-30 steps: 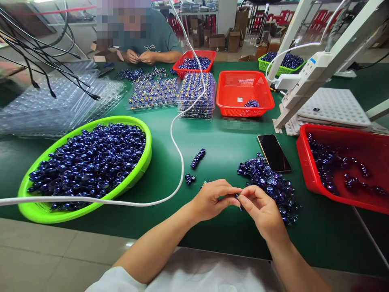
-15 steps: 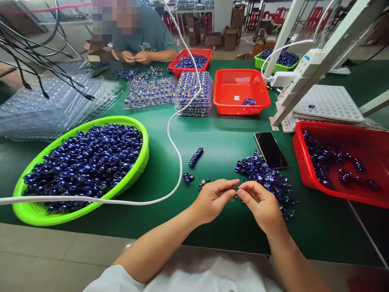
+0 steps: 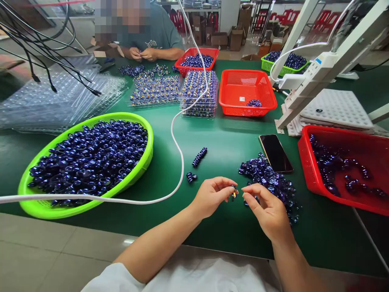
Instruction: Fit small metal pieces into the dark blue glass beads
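My left hand (image 3: 211, 197) pinches a small shiny dark-blue and gold piece (image 3: 234, 192) between thumb and fingertips. Just to its right is my right hand (image 3: 270, 207), thumb and forefinger brought together; whatever they hold, if anything, is too small to make out. Beyond and beside the right hand spreads a loose pile of shiny dark-blue ring-like parts (image 3: 269, 174). A short row of stacked blue parts (image 3: 199, 157) lies beyond the left hand, with a little cluster of blue pieces (image 3: 191, 177) nearer to it.
A green basket (image 3: 149, 150) heaped with blue parts stands left, crossed by a white cable (image 3: 179, 150). A phone (image 3: 276, 153) touches the pile. Right is a red tray (image 3: 313, 174); farther back are a red basket (image 3: 247, 109), filled clear trays (image 3: 199, 93) and a co-worker's hands (image 3: 142, 54).
My hands have drawn slightly apart, and the blue and gold piece now shows in the left fingertips. The whole view has shifted a little, so things appear farther right.
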`<move>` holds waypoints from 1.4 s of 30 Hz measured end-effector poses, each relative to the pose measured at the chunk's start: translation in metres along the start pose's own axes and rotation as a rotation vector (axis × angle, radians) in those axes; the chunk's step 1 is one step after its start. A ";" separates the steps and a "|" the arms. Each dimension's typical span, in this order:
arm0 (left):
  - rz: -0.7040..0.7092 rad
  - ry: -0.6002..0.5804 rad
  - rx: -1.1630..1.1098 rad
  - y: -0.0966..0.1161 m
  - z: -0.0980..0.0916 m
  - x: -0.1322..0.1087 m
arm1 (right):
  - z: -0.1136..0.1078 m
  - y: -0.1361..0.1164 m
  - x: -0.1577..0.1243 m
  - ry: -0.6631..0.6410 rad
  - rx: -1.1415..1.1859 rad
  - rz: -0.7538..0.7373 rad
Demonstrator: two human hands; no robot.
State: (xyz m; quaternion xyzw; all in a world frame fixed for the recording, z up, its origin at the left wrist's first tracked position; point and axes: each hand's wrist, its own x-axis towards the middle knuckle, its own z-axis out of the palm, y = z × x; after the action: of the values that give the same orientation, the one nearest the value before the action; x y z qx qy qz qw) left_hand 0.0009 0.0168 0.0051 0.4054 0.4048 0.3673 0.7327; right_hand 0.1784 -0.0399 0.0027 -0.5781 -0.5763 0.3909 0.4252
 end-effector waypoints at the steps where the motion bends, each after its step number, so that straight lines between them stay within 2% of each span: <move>1: -0.002 0.005 0.002 0.001 0.000 0.000 | 0.000 -0.001 0.000 -0.006 -0.016 -0.034; 9: -0.015 0.004 -0.042 0.003 0.000 0.000 | 0.006 -0.005 0.001 -0.048 -0.096 -0.340; 15: -0.038 0.010 0.022 -0.003 0.001 0.001 | 0.013 0.001 0.003 0.004 -0.253 -0.485; 18: -0.032 0.008 0.063 -0.004 0.003 0.001 | 0.015 0.000 0.003 0.031 -0.270 -0.432; 23: 0.021 0.017 0.183 -0.009 0.004 -0.003 | 0.011 -0.005 0.004 0.054 -0.206 -0.246; 30: 0.326 0.035 0.499 -0.018 0.003 -0.005 | 0.007 0.000 0.006 -0.012 -0.017 0.075; 33: 0.398 0.026 0.552 -0.019 0.003 -0.006 | 0.007 0.000 0.008 -0.018 0.101 0.172; 36: 0.363 0.027 0.523 -0.016 0.005 -0.006 | 0.007 -0.003 0.009 -0.039 0.175 0.197; 39: 0.222 -0.004 0.373 -0.009 0.005 -0.007 | 0.005 -0.005 0.006 -0.074 0.182 0.173; 42: 0.083 -0.054 0.173 -0.002 0.003 -0.005 | 0.000 -0.004 0.003 -0.092 0.101 0.042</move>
State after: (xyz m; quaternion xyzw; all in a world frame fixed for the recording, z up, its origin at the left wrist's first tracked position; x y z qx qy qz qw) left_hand 0.0022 0.0106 0.0059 0.4932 0.3981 0.3501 0.6897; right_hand 0.1768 -0.0372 0.0067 -0.5493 -0.5626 0.4545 0.4185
